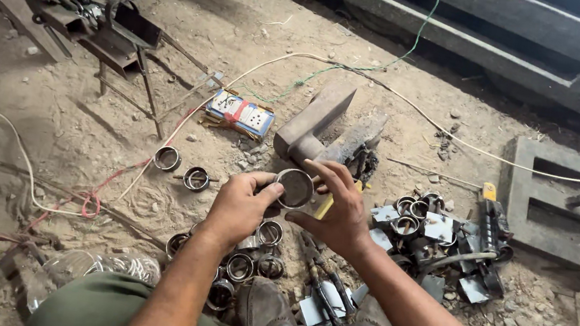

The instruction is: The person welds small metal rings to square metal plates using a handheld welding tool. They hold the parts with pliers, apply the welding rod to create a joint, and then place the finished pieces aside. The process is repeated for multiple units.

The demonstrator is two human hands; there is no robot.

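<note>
- Short grey metal pipe ring (295, 188) sits at frame centre, pinched between both hands.
- Left hand (238, 207) fingers close on its left rim.
- Right hand (335, 209) fingers grip its right side, also holding a yellow-handled tool (327, 204).
- More metal rings (256, 253) lie below on the sandy floor (82, 134).

Bright, even daylight; soft shadows; sharp centre; edges slightly bowed.

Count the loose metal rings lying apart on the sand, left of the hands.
2: one ring nearer the red wire, another ring right beside it. More are piled below the left hand, partly hidden.
</note>
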